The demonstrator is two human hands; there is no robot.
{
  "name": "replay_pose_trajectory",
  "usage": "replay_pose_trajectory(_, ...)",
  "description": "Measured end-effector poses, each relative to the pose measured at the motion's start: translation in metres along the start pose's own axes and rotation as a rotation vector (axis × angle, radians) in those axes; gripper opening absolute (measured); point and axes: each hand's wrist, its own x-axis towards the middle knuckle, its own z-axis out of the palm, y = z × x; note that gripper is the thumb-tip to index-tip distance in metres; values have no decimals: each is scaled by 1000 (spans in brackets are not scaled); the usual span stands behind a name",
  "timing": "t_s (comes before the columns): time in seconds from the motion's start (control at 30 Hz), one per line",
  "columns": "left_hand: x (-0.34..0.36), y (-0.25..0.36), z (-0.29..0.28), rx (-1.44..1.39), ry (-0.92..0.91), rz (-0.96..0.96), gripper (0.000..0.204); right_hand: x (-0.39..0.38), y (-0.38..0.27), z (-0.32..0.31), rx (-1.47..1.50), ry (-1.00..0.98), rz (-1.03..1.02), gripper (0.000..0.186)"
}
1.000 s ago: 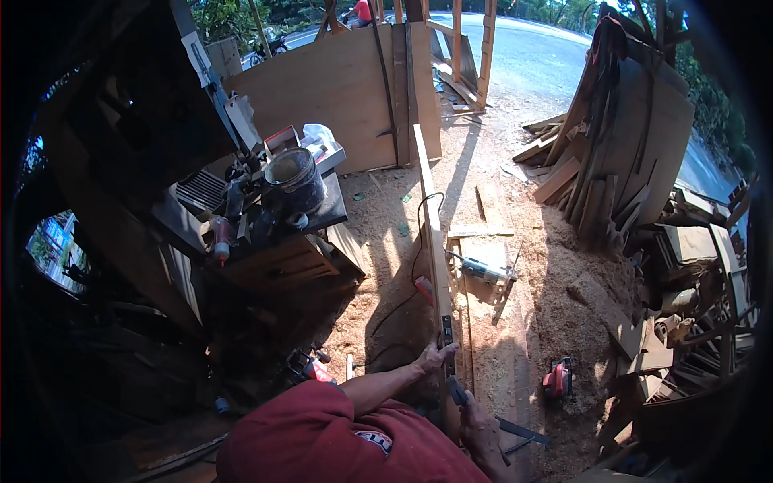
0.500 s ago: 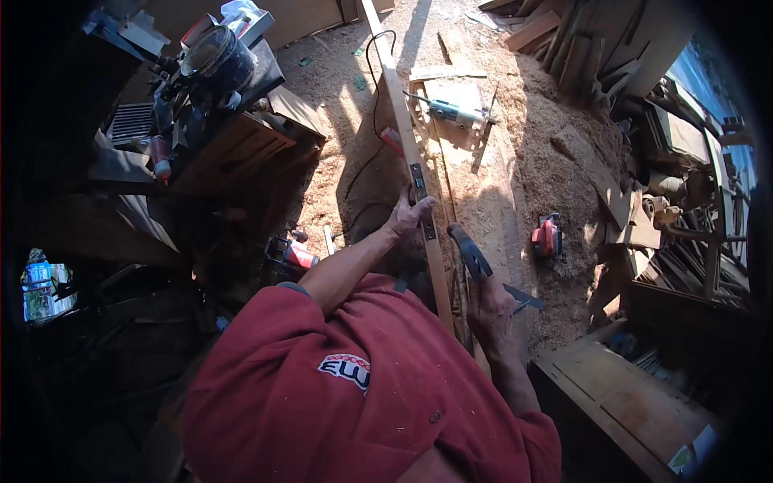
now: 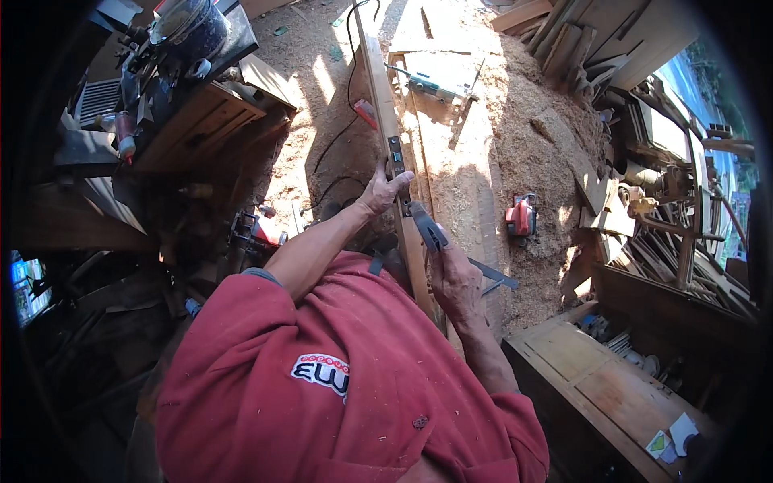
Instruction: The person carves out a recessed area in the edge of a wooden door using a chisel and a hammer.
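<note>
A long wooden beam (image 3: 415, 266) runs from the top of the view down to my body. Let into its upper face is a dark metal lock (image 3: 395, 153) with a long faceplate. Just below the lock body, my left hand (image 3: 385, 191) grips the beam, thumb across the top and the other fingers mostly hidden at its side. My right hand (image 3: 457, 282) is closed round a hammer (image 3: 429, 230). The hammer's head is at the faceplate's lower end; whether they touch I cannot tell.
Beyond the beam lie a teal power tool (image 3: 435, 87) and a red power tool (image 3: 522, 216) among wood shavings. Another red tool (image 3: 268, 232) sits left of my arm. A bucket (image 3: 189, 34) stands on the cluttered bench. A wooden cabinet (image 3: 580, 378) is at lower right.
The hammer has come up and left, its head now at the faceplate's lower end. My left hand keeps its grip on the beam. The whole view has shifted a little.
</note>
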Motion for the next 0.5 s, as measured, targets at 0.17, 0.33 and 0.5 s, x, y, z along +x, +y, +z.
replay_pose_trajectory(0.17, 5, -1, 5, -72, -57, -37, 88, -4, 7, 16, -49, -25, 2, 54)
replay_pose_trajectory(0.33, 4, 9, 10, -188, -65, -46, 82, 3, -3, 9, 72, -55, 69, 39)
replay_pose_trajectory(0.5, 5, 7, -1, -159, -86, -71, 81, 4, -6, 14, -11, -141, 131, 40)
